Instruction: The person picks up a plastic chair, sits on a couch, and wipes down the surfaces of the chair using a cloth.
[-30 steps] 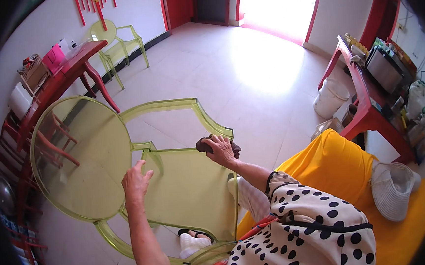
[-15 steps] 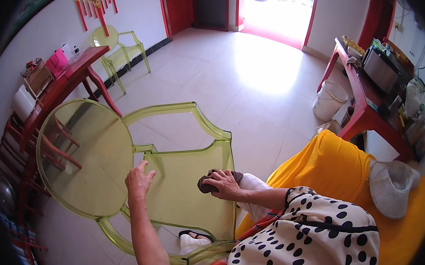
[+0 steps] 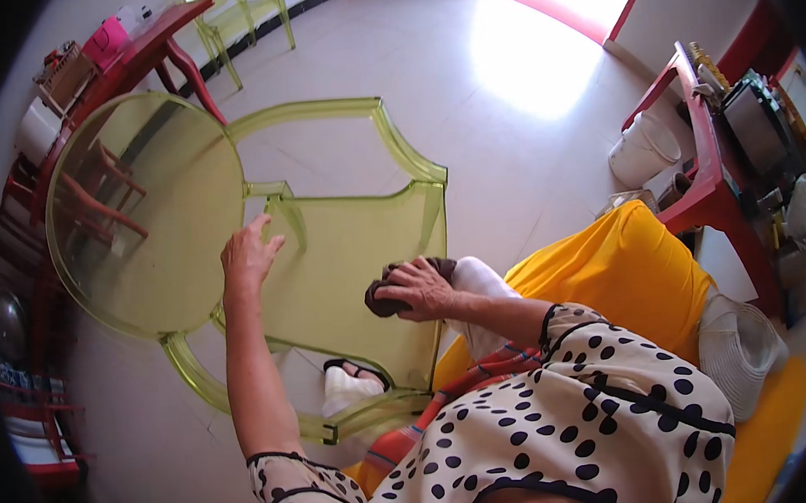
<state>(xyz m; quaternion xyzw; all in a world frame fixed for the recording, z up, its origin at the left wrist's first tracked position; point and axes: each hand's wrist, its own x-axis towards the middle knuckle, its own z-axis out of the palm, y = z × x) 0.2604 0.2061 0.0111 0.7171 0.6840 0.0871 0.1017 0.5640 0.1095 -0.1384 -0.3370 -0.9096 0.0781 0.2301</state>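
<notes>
A transparent green chair (image 3: 347, 255) stands in front of me, its round backrest (image 3: 153, 218) to the left and its seat in the middle. Over the inner edge of the seat, near the backrest, my left hand (image 3: 249, 255) has its fingers apart and holds nothing. My right hand (image 3: 422, 289) is wrapped round a dark brown cloth (image 3: 389, 294), which lies against the right part of the seat. Below the seat a foot in a black sandal (image 3: 356, 376) shows beside the chair's lower armrest.
A red table (image 3: 141, 50) with a pink bag (image 3: 106, 40) is at the upper left, another green chair (image 3: 247, 19) behind it. A white bucket (image 3: 644, 150) stands by a red table (image 3: 711, 174) at the right. Yellow fabric (image 3: 610, 274) and a white hat (image 3: 737, 350) lie nearer.
The view has tilted down, so the chair and the room sit higher in the picture. My right hand keeps the brown cloth, and my left hand stays near the backrest.
</notes>
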